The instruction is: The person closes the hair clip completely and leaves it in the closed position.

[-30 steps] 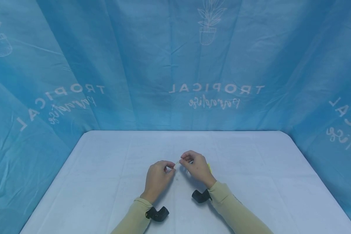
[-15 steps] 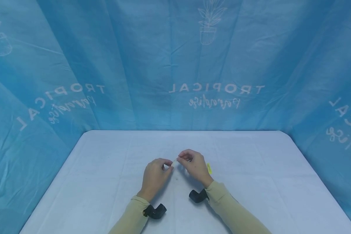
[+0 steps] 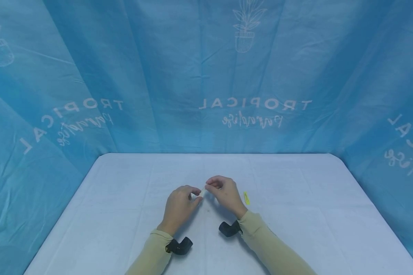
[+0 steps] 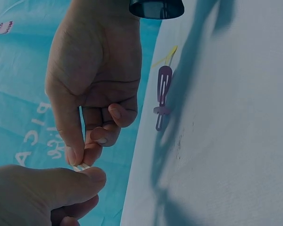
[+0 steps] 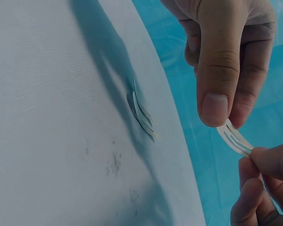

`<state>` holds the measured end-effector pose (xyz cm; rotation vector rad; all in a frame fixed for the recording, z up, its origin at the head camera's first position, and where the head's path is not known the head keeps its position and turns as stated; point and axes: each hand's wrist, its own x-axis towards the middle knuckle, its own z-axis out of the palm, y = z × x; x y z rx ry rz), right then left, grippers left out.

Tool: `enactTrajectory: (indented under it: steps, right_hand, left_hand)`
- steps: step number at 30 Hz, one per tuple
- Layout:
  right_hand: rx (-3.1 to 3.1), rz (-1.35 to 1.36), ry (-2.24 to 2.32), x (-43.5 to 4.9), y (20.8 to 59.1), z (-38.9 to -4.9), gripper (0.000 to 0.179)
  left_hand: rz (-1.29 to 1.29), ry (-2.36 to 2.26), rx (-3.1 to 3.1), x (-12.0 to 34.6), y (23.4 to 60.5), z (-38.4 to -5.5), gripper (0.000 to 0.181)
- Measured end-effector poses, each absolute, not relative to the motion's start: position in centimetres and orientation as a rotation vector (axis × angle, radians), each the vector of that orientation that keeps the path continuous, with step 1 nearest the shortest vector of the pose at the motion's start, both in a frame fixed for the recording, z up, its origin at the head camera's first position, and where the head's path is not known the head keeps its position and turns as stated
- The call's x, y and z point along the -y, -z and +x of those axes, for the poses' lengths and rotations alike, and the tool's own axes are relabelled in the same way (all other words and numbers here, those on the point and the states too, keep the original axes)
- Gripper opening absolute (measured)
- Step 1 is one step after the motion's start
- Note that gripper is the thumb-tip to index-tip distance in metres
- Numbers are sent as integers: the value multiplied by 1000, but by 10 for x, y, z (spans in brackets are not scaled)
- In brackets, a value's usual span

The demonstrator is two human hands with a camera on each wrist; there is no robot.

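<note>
In the head view, both hands meet above the middle of the table. A small cream snap hair clip (image 5: 234,141) with slots along it spans the gap between them. My left hand (image 3: 179,208) pinches one end between thumb and fingers; in the right wrist view its thumb covers that end. The other end is pinched by my right hand (image 3: 226,194), which shows at the lower right of the right wrist view. Below the hands, a purple snap hair clip (image 4: 163,87) lies on the table. Several slim clip-like pieces (image 5: 140,113) appear there in the right wrist view.
A yellow tag (image 3: 246,198) with dark print lies right of my right hand. A black angled camera mount (image 3: 180,246) sits on the left wrist, another (image 3: 229,228) on the right. Blue printed curtains (image 3: 179,95) surround the white table (image 3: 99,214) at back and sides.
Both hands have drifted slightly left together, with the cream hair clip still pinched between them. The yellow tag, partly behind the right hand before, now shows fully.
</note>
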<state>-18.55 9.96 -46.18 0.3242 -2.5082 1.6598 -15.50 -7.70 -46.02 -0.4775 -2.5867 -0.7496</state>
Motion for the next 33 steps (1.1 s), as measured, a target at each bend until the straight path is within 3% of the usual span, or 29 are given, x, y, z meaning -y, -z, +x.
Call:
enactTrajectory:
  steps: [33]
  right_hand:
    - [2728,486,-1481,-92,464,-185,19]
  left_hand:
    - [-469,659,2700,85,465,-158,29]
